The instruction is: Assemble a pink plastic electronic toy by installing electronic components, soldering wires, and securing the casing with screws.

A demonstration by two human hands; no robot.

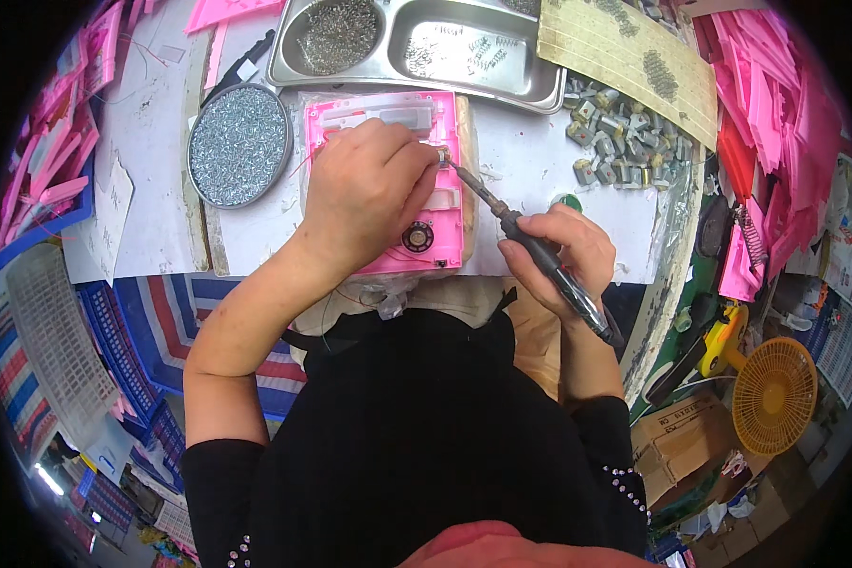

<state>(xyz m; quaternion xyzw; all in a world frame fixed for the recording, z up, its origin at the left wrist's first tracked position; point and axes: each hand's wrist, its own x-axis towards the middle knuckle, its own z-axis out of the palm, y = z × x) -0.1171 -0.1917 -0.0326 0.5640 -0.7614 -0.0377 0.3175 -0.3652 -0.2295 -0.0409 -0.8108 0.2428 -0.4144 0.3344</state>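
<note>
A pink plastic casing [448, 225] lies open side up on the table, with a small round black speaker [417, 237] set in its lower part. Over the casing rests my left hand [362, 189], its thumb and fingers pinched together at the right edge; whatever they hold is hidden. My right hand [582, 248] grips a soldering iron [538, 248] by its dark handle. The iron slants up to the left, and its tip reaches a small metal part [443, 157] beside my left fingertips. I cannot tell whether the tip touches it.
To the left stands a round dish of small silvery pieces [239, 144]. A metal tray [426, 80] with springs lies behind the casing. Small metal blocks [615, 142] and a cardboard sheet [625, 47] are at right, near piled pink parts [776, 104]. A yellow fan [774, 396] stands lower right.
</note>
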